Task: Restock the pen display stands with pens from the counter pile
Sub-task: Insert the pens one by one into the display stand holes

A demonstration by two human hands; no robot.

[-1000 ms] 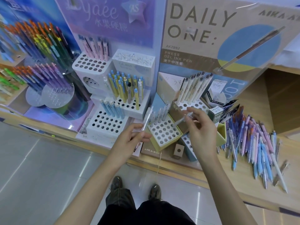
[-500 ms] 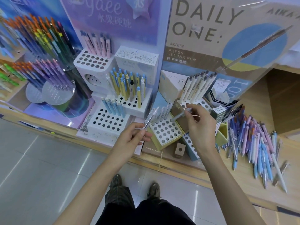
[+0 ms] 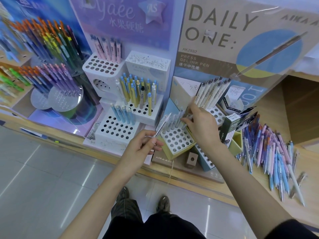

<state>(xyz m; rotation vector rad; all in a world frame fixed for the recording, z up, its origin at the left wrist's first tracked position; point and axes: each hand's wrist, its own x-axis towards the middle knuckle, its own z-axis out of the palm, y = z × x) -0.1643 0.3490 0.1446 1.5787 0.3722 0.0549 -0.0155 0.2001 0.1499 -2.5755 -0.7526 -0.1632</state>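
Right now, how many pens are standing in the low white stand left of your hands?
4 light-blue pens, side by side in the low white stand's back row: leftmost, second, third, rightmost. None looks hidden.

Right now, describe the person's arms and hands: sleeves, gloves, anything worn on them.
The left hand and the right hand are bare, with no gloves, rings, watch or bracelet visible. The left arm is uncovered as far as the picture reaches. The right arm is uncovered up to a dark sleeve at the bottom edge of the view.
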